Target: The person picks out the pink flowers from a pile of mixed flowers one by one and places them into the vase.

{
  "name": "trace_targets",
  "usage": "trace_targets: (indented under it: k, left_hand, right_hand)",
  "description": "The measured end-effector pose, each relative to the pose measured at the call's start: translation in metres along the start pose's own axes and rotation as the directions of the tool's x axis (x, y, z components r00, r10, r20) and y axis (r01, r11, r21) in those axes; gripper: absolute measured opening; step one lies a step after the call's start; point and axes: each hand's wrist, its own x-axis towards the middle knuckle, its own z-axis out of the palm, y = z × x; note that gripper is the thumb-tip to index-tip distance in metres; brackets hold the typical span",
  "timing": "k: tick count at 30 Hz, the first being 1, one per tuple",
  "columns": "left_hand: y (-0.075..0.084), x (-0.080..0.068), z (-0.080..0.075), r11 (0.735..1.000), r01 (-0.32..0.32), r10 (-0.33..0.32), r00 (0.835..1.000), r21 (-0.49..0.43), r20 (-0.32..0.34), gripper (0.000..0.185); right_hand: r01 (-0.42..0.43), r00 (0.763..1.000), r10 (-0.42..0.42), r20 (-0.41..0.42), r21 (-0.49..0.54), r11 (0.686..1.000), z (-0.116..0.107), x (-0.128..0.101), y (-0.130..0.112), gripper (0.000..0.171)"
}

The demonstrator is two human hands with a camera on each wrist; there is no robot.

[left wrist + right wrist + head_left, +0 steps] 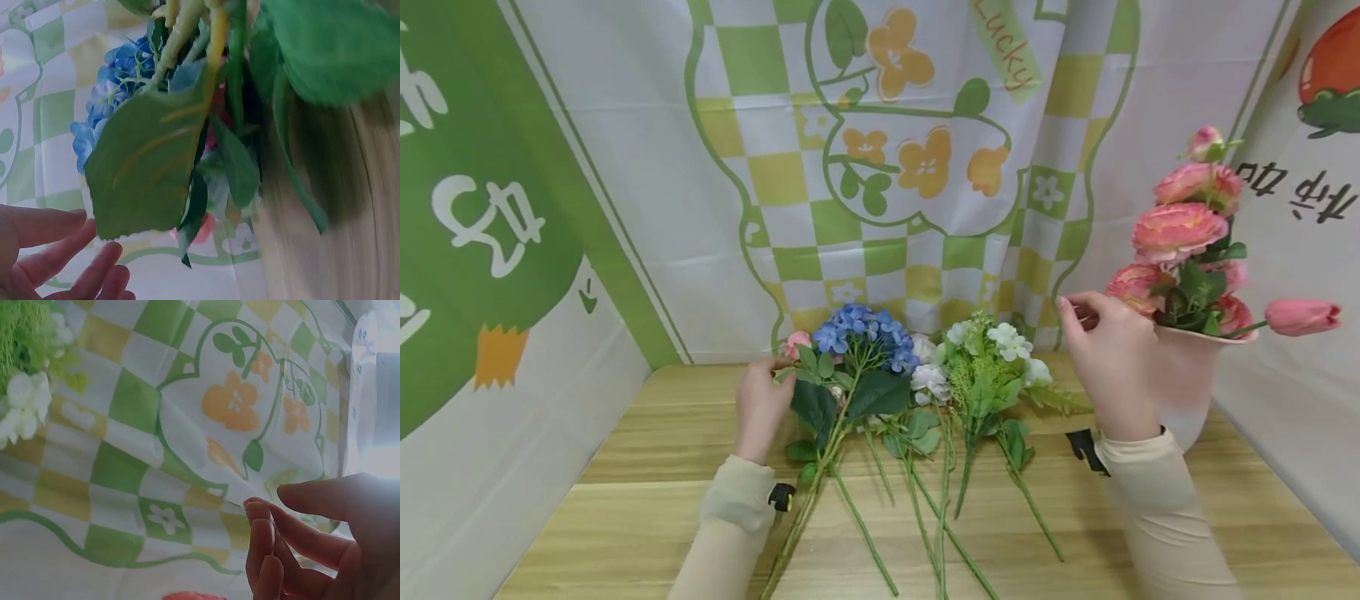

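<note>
My left hand (762, 408) is beside the blue hydrangea (868, 329), at the left end of a row of artificial flowers. Seen in the left wrist view, its fingers (94, 272) are parted and loosely bent near the edge of a broad green leaf (147, 169); contact with the leaf is hard to tell. Raised in front of the pale pink vase (1183, 383), my right hand (1116, 358) holds nothing. A gap shows between its thumb and bent fingers in the right wrist view. Pink flowers (1180, 229) stand in the vase, and a pink tulip (1303, 317) leans out to the right.
White flowers (931, 382) and a leafy green spray (977, 375) lie right of the hydrangea. Several stems stretch toward the near side of the wooden table (647, 500). A checked curtain (760, 179) hangs behind, with printed panels on both sides.
</note>
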Motion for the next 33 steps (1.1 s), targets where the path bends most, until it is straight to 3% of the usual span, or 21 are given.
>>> trace_targets:
  k: [11,18,23,28,33]
  left_hand:
    - [0.012,0.003,0.023,0.994,-0.039,0.032,0.997,0.107,0.07,0.021]
    - [0.008,0.003,0.035,0.976,-0.043,0.032,0.998,0.212,0.053,0.015]
    - [0.0,0.002,0.037,0.957,0.006,-0.022,0.998,0.291,0.052,0.014]
    - [-0.008,0.009,0.04,0.947,0.057,-0.094,0.99,0.315,0.103,0.014]
    - [-0.013,0.021,0.043,0.934,0.093,-0.141,0.983,0.346,0.117,0.029]
  right_hand:
    - [-0.048,0.987,0.051,0.154,-0.024,0.999,0.03,-0.009,0.0,0.035]
    - [-0.085,0.966,0.086,0.246,-0.014,0.996,0.042,-0.014,0.003,0.037]
    - [-0.116,0.947,0.117,0.299,-0.02,0.993,0.045,-0.016,0.004,0.038]
    - [-0.112,0.942,0.116,0.316,-0.032,0.993,0.048,-0.019,0.005,0.041]
    - [-0.108,0.912,0.116,0.393,-0.043,0.993,0.055,-0.023,0.005,0.035]
